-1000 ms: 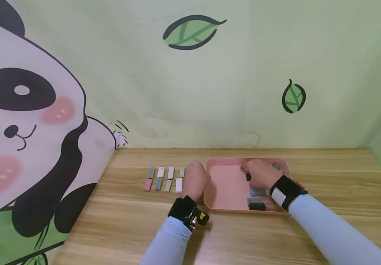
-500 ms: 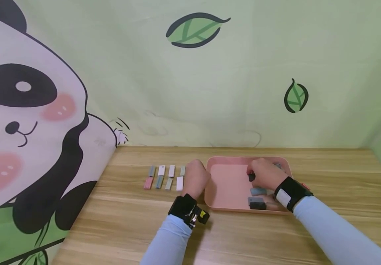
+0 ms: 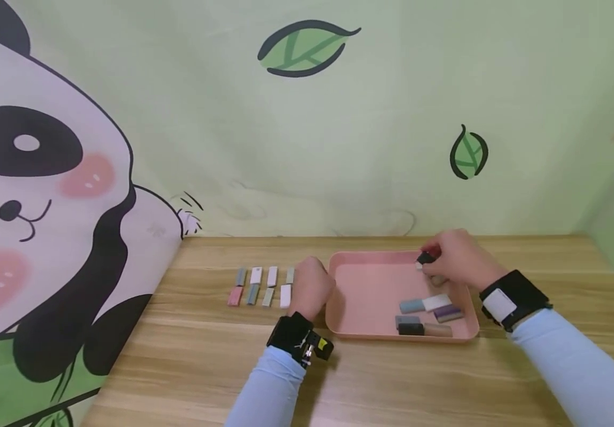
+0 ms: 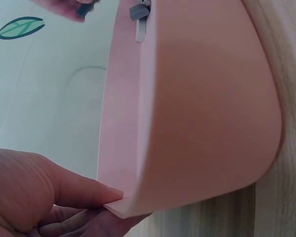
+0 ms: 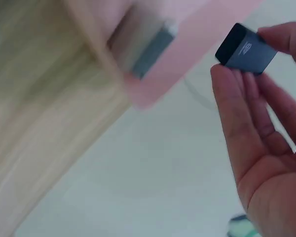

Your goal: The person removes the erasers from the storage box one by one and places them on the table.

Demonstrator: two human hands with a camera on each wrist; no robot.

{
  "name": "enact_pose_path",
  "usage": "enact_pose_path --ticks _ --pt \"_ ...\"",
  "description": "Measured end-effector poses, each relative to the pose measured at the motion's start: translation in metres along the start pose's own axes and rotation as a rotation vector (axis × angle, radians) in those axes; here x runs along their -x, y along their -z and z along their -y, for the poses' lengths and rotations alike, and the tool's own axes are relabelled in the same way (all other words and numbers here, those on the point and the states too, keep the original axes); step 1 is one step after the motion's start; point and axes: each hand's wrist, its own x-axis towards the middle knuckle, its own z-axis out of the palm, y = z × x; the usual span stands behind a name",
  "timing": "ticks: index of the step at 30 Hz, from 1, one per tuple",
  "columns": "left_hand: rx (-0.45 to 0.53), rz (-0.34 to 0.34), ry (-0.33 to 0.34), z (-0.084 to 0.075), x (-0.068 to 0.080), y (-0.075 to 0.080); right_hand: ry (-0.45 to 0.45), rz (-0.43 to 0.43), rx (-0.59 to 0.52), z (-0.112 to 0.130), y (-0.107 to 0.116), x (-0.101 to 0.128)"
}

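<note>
One small dark block (image 5: pixel 246 49) is sitting pinched between my right hand's (image 3: pixel 459 260) thumb and fingertips (image 5: pixel 227 74), lifted above the far right corner of the pink tray (image 3: pixel 365 293). I am steadying that tray with my left hand (image 3: pixel 312 287), its curled fingers pressing and gripping the near left corner. Five more blocks (image 3: pixel 425 314) are lying in the tray's near right part, close together. Two short rows of blocks (image 3: pixel 262 286) are standing on the wooden table (image 3: pixel 205 367) just left of my left hand. I am judging this as the carrying step: the block is picked and clear of the tray. Next it is calling for a move leftward over my other hand, then lining it up beside the rows.
</note>
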Motion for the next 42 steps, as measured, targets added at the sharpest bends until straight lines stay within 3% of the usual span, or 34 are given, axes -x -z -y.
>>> enact_pose_path --ticks 8,15,23,42 --pt "0.022 0.017 0.029 0.003 -0.001 0.006 -0.130 -0.211 0.073 -0.032 0.031 0.009" --pt "0.002 -0.012 0.004 0.001 -0.002 0.006 -0.266 -0.263 0.068 -0.065 0.027 0.015" --pt "-0.024 -0.051 -0.058 0.003 0.001 0.001 -0.288 -0.242 0.094 -0.090 0.011 0.017" --pt "-0.033 -0.034 -0.017 0.002 0.001 -0.001 -0.232 -0.367 0.159 -0.096 -0.006 0.016"
